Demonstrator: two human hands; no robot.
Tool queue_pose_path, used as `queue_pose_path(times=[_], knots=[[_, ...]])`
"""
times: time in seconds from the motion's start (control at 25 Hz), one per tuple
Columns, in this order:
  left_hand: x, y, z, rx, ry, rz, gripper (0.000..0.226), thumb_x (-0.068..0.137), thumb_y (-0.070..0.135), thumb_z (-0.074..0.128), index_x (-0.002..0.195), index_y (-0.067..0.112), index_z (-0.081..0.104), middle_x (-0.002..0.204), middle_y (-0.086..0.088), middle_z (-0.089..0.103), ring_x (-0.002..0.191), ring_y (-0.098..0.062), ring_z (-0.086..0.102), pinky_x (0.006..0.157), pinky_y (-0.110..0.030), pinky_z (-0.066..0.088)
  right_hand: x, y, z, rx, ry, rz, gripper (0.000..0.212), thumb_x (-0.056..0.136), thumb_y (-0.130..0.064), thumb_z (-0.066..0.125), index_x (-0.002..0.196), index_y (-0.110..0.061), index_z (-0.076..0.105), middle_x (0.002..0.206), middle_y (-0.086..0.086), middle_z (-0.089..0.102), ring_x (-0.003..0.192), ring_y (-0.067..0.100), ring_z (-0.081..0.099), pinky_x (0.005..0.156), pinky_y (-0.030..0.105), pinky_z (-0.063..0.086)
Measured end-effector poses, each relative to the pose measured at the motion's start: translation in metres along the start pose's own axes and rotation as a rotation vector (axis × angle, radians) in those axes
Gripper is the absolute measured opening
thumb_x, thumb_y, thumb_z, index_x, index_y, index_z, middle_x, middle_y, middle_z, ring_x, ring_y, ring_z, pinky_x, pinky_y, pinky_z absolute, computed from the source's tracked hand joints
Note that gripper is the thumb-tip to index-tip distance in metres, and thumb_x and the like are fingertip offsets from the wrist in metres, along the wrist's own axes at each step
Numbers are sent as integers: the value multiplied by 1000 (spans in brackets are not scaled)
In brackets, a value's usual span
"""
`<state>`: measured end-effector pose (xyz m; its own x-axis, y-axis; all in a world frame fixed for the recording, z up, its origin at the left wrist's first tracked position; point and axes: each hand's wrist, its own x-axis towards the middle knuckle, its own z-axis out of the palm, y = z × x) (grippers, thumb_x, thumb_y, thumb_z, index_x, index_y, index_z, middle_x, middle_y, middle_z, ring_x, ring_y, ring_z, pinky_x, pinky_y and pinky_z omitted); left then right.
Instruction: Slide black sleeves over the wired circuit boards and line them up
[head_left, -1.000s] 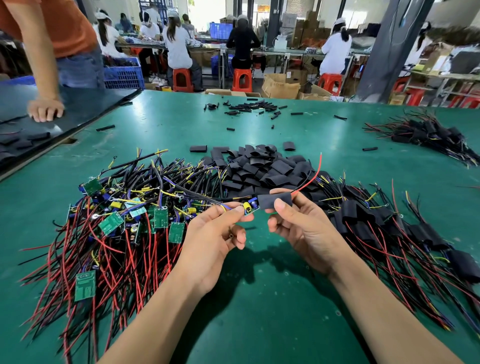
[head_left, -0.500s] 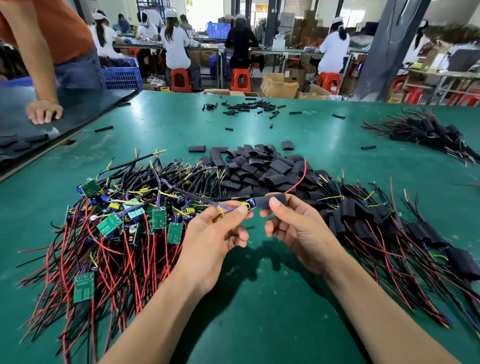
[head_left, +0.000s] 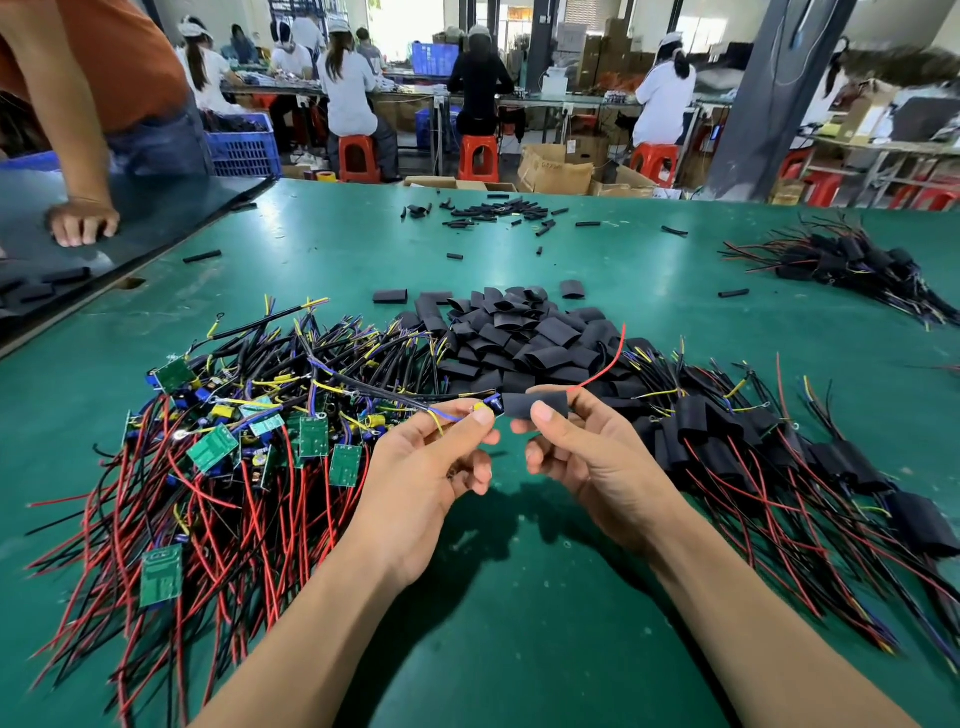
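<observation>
Both my forearms reach forward over the green table, palms turned toward each other, with the hands raised just in front of the heap of loose sleeves. My left hand pinches the blue and yellow wires between thumb and forefinger, the other fingers curled loosely beneath. My right hand pinches the black sleeve between thumb and fingers. The sleeve lies level and covers nearly all of the circuit board, whose blue capacitor end pokes out toward my left hand. A red wire curves up from the sleeve's other end, over the heap. Left of the heap lie the bare wired boards; right of it, the boards already sleeved.
</observation>
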<state>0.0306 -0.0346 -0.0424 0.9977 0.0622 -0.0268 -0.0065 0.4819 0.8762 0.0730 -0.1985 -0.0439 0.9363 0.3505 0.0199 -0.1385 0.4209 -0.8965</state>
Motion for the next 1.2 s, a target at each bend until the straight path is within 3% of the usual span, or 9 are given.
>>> queue_pose_path(times=[0.2, 0.64, 0.8, 1.2], knots=[[0, -2, -1, 9, -23, -11, 15, 78, 20, 72, 89, 10, 70, 78, -10, 67, 52, -16, 52, 51, -22, 45, 0, 0, -2, -81, 11, -10, 34, 78, -20, 73, 108, -9, 62, 84, 10, 71, 52, 16, 57, 54, 24, 50], [0, -2, 0, 41, -2, -22, 31, 73, 20, 75, 99, 4, 67, 78, -10, 66, 51, -15, 53, 49, -22, 45, 0, 4, -3, -110, -29, -16, 31, 80, -21, 72, 103, -3, 62, 81, 12, 70, 54, 17, 57, 56, 25, 50], [1, -2, -1, 17, 26, -46, 25, 76, 28, 74, 84, 8, 63, 80, -10, 67, 53, -15, 52, 52, -24, 44, 0, 3, -2, -107, 8, -59, 33, 79, -20, 72, 106, -2, 62, 80, 11, 71, 53, 15, 57, 54, 23, 50], [1, -3, -2, 40, 30, -63, 21, 75, 16, 72, 92, 6, 66, 80, -11, 74, 53, -15, 59, 51, -21, 49, -2, 2, -5, -204, -72, -61, 39, 80, -24, 78, 109, -2, 62, 88, 15, 73, 59, 19, 61, 62, 26, 53]])
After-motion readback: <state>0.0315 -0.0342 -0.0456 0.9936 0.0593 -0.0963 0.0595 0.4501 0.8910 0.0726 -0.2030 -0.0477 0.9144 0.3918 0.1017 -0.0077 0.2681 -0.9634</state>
